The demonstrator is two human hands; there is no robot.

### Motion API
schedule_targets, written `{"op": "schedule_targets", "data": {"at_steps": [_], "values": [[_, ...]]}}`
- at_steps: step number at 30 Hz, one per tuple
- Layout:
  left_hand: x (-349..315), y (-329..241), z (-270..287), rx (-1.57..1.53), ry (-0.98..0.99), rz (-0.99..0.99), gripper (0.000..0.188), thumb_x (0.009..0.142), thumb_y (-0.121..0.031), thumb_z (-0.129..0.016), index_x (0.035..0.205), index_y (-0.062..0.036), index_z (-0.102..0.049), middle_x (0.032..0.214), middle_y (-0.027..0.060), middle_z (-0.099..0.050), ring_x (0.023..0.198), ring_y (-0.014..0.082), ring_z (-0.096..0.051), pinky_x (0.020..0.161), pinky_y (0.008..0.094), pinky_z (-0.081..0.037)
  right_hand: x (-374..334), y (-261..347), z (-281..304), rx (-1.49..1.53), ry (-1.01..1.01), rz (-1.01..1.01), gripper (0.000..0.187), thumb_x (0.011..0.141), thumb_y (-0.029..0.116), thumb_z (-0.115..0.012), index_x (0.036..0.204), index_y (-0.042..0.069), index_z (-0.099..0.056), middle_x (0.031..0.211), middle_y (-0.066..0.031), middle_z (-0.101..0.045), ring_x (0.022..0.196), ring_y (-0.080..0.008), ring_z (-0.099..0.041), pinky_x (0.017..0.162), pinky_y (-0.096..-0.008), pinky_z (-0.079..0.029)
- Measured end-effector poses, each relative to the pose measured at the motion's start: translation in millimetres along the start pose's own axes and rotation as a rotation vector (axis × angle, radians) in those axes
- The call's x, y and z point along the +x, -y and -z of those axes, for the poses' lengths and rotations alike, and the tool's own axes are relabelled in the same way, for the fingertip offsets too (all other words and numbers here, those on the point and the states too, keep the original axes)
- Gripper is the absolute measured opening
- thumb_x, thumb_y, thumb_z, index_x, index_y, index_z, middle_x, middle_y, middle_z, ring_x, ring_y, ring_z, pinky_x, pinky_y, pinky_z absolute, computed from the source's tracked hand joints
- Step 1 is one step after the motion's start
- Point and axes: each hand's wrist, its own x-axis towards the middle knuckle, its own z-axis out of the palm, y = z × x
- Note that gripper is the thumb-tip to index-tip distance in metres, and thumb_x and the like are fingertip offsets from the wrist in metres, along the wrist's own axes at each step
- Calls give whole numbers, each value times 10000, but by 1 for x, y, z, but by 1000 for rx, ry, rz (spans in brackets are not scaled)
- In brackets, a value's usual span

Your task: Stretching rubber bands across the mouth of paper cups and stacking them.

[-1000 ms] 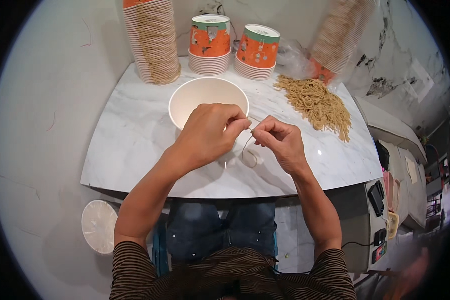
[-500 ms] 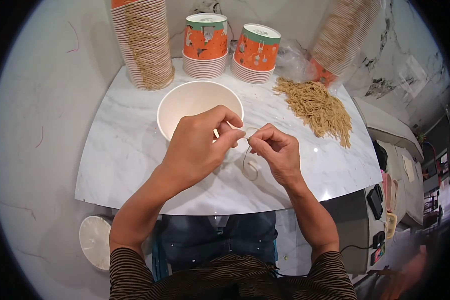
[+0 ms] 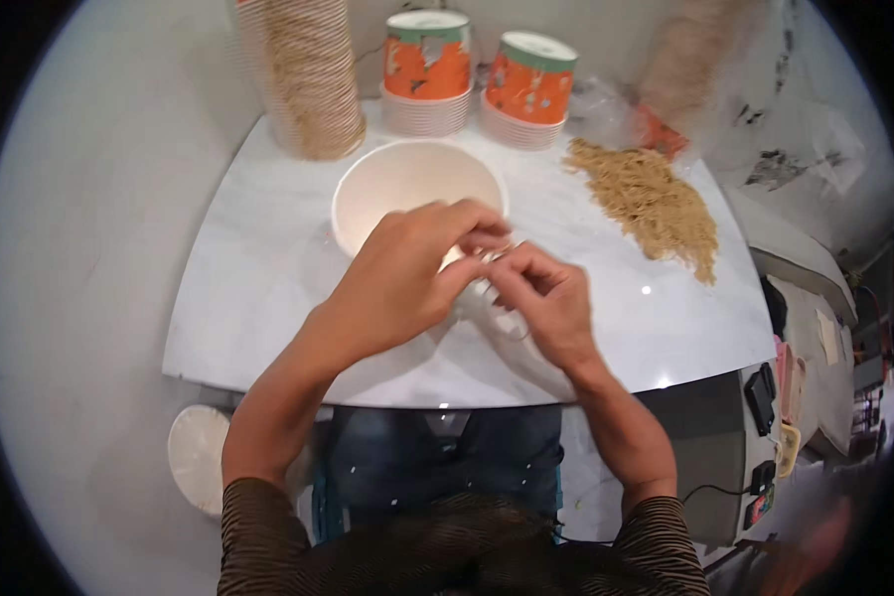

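Observation:
In front of me, my left hand (image 3: 399, 270) and my right hand (image 3: 546, 296) meet over the table, their fingertips pinched close together on a thin tan string (image 3: 519, 336). A slack curl of it hangs below the right fingers; the part between the fingertips is mostly hidden and blurred. Just behind my left hand stands a wide white paper bucket (image 3: 377, 194), its mouth facing up, with the hand overlapping its near rim. Farther right, a heap of loose tan strings (image 3: 656, 209) lies on the table.
Along the back of the white marbled table (image 3: 258, 288) stand a tall bucket stack (image 3: 318, 84) draped with strings and two shorter upside-down orange stacks (image 3: 427, 74) (image 3: 528, 89). Another tall stack (image 3: 690, 60) leans at the back right beside clear plastic (image 3: 601, 104). A round white lid-like top (image 3: 197, 459) sits below left.
My hands have come closer together, the left fingertips now almost touching the right ones around the string. The whole view has shifted slightly, and things on the table appear farther up and right.

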Motion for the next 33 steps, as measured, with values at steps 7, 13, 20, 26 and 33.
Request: {"op": "schedule_targets", "data": {"at_steps": [7, 13, 20, 26, 33], "values": [[5, 3, -6, -14, 1, -1, 336, 855, 27, -704, 1189, 17, -674, 1090, 127, -763, 1049, 238, -765, 851, 339, -574, 4, 20, 12, 0, 31, -17, 174, 1009, 177, -720, 999, 7, -752, 872, 9, -705, 766, -47, -625, 699, -224, -541], [3, 10, -14, 129, -90, -110, 334, 829, -16, -780, 1151, -27, -691, 1002, 126, -746, 937, 250, -750, 790, 345, -575, 4, 24, 10, 24, 13, -21, 195, 1007, 179, -730, 1025, -13, -757, 898, -21, -731, 790, -72, -663, 699, -235, -556], [-1, 8, -18, 227, -160, -113, 214, 828, -75, -817, 1025, -78, -735, 851, 76, -740, 817, 238, -711, 717, 358, -551, 3, 32, 8, 66, 21, -19, 185, 1009, 149, -722, 983, -33, -748, 874, -36, -716, 755, -92, -648, 705, -262, -578], [1, 4, -12, 118, -159, -54, 137, 849, -61, -792, 978, -33, -754, 853, 112, -747, 754, 240, -705, 692, 334, -551, 4, 32, 10, 98, 20, 17, 175, 1020, 124, -695, 1052, -44, -728, 844, -32, -690, 747, -93, -648, 703, -265, -583], [2, 5, -10, -87, -157, 17, 110, 889, -26, -723, 984, 2, -770, 889, 108, -767, 753, 144, -693, 715, 293, -555, 7, 33, 4, 49, -12, -16, 261, 973, 119, -744, 1190, -26, -748, 686, 61, -538, 633, -31, -532, 565, -226, -427]]}}
